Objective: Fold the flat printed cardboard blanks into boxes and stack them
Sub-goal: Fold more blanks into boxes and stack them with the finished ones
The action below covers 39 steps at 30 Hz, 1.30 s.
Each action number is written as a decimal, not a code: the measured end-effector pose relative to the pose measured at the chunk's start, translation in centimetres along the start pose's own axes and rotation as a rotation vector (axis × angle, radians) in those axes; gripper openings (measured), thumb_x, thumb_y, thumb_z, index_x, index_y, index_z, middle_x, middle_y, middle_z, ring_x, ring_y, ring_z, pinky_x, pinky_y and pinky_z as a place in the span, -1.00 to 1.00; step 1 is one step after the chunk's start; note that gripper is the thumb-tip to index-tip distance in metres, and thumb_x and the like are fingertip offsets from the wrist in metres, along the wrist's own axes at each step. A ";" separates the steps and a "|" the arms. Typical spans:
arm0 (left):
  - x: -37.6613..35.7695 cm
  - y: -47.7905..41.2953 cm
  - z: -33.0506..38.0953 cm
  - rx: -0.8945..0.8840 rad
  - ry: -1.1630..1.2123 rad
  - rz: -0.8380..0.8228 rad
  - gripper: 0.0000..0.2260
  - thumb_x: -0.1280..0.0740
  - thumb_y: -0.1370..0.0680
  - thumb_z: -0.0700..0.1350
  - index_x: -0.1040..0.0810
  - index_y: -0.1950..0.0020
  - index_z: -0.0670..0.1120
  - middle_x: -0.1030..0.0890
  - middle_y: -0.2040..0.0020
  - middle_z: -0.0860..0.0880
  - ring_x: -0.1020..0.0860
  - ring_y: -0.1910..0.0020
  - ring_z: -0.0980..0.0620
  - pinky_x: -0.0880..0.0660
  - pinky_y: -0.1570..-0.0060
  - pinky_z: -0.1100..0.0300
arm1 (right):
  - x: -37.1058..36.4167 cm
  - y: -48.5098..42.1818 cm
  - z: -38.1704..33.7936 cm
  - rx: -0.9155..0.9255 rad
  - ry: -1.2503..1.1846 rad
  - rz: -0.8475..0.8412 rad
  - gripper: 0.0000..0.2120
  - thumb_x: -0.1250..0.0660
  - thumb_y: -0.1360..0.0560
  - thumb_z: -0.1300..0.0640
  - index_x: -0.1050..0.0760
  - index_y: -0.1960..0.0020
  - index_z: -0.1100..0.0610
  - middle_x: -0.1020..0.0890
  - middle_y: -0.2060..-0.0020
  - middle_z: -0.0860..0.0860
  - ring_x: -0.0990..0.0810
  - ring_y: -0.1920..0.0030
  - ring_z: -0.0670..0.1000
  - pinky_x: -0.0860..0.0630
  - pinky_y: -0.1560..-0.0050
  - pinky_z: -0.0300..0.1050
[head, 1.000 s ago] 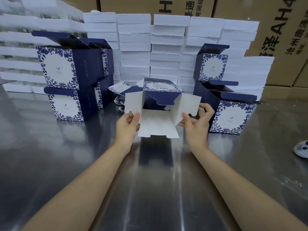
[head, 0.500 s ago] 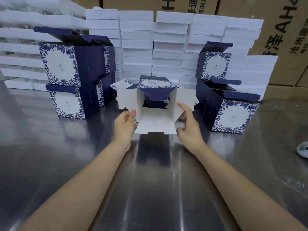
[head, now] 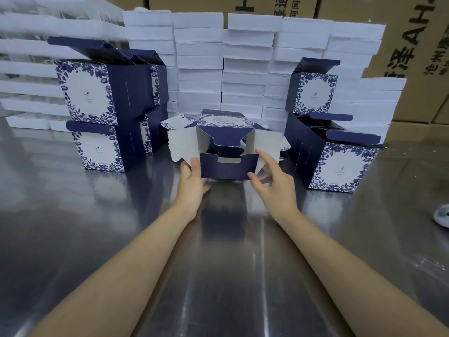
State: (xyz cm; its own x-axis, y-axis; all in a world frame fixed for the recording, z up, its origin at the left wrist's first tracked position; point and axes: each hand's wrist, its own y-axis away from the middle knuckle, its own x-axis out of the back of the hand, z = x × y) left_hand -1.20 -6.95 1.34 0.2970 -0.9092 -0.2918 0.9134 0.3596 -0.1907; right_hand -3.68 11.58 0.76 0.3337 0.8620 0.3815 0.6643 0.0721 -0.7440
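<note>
A half-folded navy and white floral box stands on the steel table in front of me, its open end facing me. Its near bottom flap, navy side out, is folded up across the opening; white side flaps splay left and right. My left hand grips the lower left corner, thumb on the navy flap. My right hand holds the lower right corner, thumb on the flap and index finger against the right side flap. Folded boxes are stacked two high at the left and at the right.
White flat packs are piled in a wall behind the work. Brown cartons stand at the back right. A white round object lies at the right edge of the steel table.
The near bottom flap, lying flat and white side up before, has been folded up so its navy side faces me. Both hands shifted inward to the box's lower corners.
</note>
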 end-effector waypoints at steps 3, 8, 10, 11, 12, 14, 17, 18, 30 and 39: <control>-0.4 0.2 0.0 0.004 0.087 -0.027 -0.68 0.01 -0.66 0.13 -0.26 -0.30 -0.01 -0.55 -0.14 0.09 -0.64 0.01 0.19 -0.59 -0.02 0.22 | 0.1 0.0 -0.6 -0.005 0.052 0.031 -0.52 -0.45 -0.47 0.14 -0.46 -0.36 0.00 -0.56 0.31 0.02 -0.51 0.34 -0.06 -0.53 0.16 -0.10; 0.0 0.3 0.0 -0.131 -0.021 -0.087 -0.68 -0.10 -0.67 -0.06 -0.25 -0.35 -0.22 -0.51 -0.29 -0.12 -0.59 -0.15 0.09 -0.56 0.04 0.32 | 0.1 0.0 -1.3 -0.019 0.140 0.110 -0.43 -0.46 -0.46 0.11 -0.38 -0.43 -0.03 -0.48 0.32 -0.07 -0.46 0.39 -0.01 -0.52 0.23 -0.04; 0.1 0.4 -0.1 -0.153 -0.060 -0.094 -0.78 -0.10 -0.68 -0.11 -0.31 -0.27 -0.19 -0.54 -0.23 -0.14 -0.63 -0.05 0.13 -0.56 0.10 0.34 | 0.1 -0.1 -1.6 -0.014 0.189 0.100 -0.33 -0.46 -0.45 0.09 -0.26 -0.47 -0.09 -0.45 0.37 -0.06 -0.49 0.42 0.01 -0.52 0.28 -0.07; 0.0 0.5 -0.1 -0.156 -0.084 -0.093 -0.84 -0.08 -0.69 -0.12 -0.31 -0.20 -0.17 -0.55 -0.20 -0.15 -0.64 0.01 0.14 -0.57 0.13 0.34 | 0.0 0.0 -1.7 -0.006 0.207 0.082 -0.29 -0.47 -0.45 0.08 -0.20 -0.48 -0.13 -0.43 0.41 -0.07 -0.50 0.43 0.02 -0.51 0.29 -0.09; -0.1 0.5 0.0 -0.156 -0.110 -0.086 -0.86 -0.05 -0.69 -0.12 -0.31 -0.15 -0.16 -0.56 -0.16 -0.17 -0.65 0.07 0.13 -0.57 0.15 0.33 | 0.0 0.0 -1.8 0.000 0.205 0.058 -0.27 -0.47 -0.45 0.09 -0.17 -0.48 -0.17 -0.41 0.42 -0.10 -0.50 0.43 0.02 -0.50 0.29 -0.10; -0.2 0.6 0.0 -0.165 -0.167 -0.068 -0.85 -0.01 -0.70 -0.14 -0.33 -0.09 -0.18 -0.58 -0.11 -0.20 -0.67 0.11 0.09 -0.60 0.17 0.29 | -0.1 0.1 -2.0 0.003 0.150 0.019 -0.26 -0.47 -0.44 0.14 -0.19 -0.47 -0.26 -0.46 0.29 -0.20 -0.52 0.42 -0.02 -0.50 0.26 -0.12; -0.2 0.8 0.2 -0.190 -0.266 -0.050 -0.82 -0.03 -0.70 -0.17 -0.37 0.02 -0.17 -0.58 -0.04 -0.20 -0.67 0.07 -0.08 -0.60 0.19 0.30 | 0.1 0.0 -1.9 0.060 0.154 0.015 -0.31 -0.46 -0.44 0.19 -0.23 -0.43 -0.19 -0.45 0.02 -0.07 -0.56 0.41 -0.01 -0.47 0.27 -0.11; -0.1 0.8 0.3 -0.208 -0.318 -0.042 -0.80 -0.04 -0.69 -0.18 -0.35 0.09 -0.14 -0.58 -0.03 -0.20 -0.66 0.09 -0.08 -0.60 0.21 0.32 | 0.2 -0.1 -1.9 0.067 0.164 0.019 -0.35 -0.45 -0.45 0.19 -0.28 -0.43 -0.11 -0.43 0.01 -0.04 -0.56 0.41 0.01 -0.47 0.29 -0.10; 0.6 0.1 0.2 -0.430 -0.846 -0.002 -0.78 -0.09 -0.67 -0.17 -0.39 0.04 -0.31 -0.56 0.18 -0.34 -0.58 0.17 -0.36 -0.55 0.11 -0.23 | 1.8 -3.0 -4.9 0.424 0.604 0.103 -0.70 -0.34 -0.24 0.53 -0.58 0.08 0.29 -0.41 -0.36 0.28 -0.44 -0.31 0.32 -0.54 0.16 0.05; 0.4 0.7 0.5 -0.607 -0.950 0.097 -0.85 -0.12 -0.65 -0.22 -0.44 -0.06 -0.27 -0.43 0.39 -0.05 -0.29 0.43 -0.11 -0.18 0.35 0.12 | 2.8 -4.8 -7.0 0.163 0.489 -0.097 -0.60 -0.21 -0.34 0.44 -0.47 -0.14 0.22 -0.31 -0.35 0.10 -0.30 -0.24 0.12 -0.28 0.39 -0.15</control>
State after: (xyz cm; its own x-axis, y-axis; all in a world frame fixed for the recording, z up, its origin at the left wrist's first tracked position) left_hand -0.27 -7.16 1.56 0.6868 -0.5701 0.4508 0.6655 0.2441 -0.7053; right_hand -1.22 10.13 9.21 0.5749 0.5152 0.6356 0.6080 0.2508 -0.7532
